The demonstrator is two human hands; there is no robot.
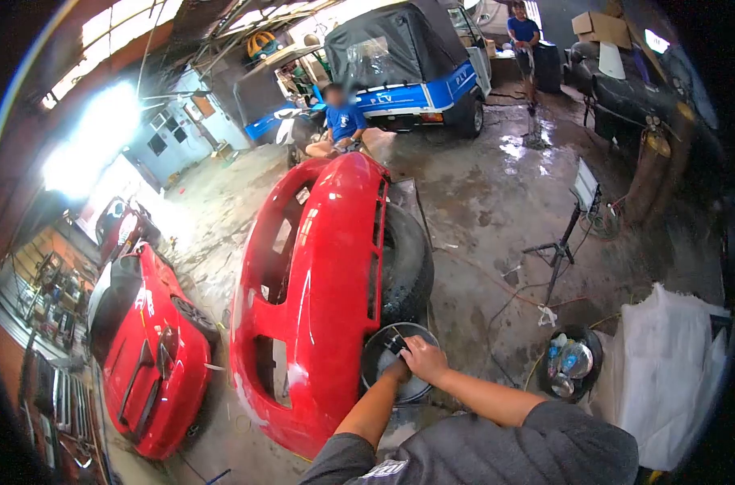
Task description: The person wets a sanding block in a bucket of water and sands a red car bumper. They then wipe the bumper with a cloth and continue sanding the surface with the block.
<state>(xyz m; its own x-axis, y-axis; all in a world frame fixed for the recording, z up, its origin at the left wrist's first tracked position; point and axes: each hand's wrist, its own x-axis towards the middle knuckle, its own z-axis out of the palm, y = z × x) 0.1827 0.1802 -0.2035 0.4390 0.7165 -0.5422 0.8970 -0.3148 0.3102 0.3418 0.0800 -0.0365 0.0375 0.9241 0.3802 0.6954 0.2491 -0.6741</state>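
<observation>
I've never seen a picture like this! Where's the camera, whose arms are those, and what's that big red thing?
There's no robot here. A person wears the camera on their head, so you see their own left hand and right hand. The hands meet over a bucket, at something small and dark, too tiny to name. The big red thing looks like a car bumper. A tire sits beside it, above the grey floor.
</observation>
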